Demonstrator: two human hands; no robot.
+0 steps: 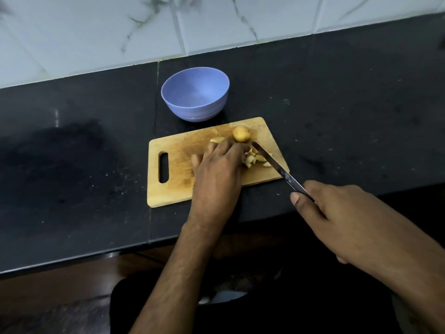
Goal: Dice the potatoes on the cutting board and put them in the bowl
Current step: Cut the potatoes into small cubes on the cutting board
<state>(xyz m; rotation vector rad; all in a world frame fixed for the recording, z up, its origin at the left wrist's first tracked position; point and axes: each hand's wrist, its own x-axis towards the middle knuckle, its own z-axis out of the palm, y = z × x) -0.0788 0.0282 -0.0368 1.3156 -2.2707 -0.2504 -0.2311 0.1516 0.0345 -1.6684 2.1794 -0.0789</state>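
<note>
A wooden cutting board (173,189) with a handle slot lies on the black counter. A whole small potato (241,133) sits near its far edge. Several pale cut potato pieces (252,160) lie on the board's right part. My left hand (216,169) rests over the board with its fingers curled on a potato piece beside the cut pieces; what lies under the fingers is hidden. My right hand (337,213) grips the handle of a knife (272,162), whose blade slants down across the cut pieces, tip near the whole potato. An empty blue bowl (195,92) stands behind the board.
The black counter (72,153) runs left and right of the board, its front edge close to my body. A white marbled tile wall (216,25) rises behind the bowl.
</note>
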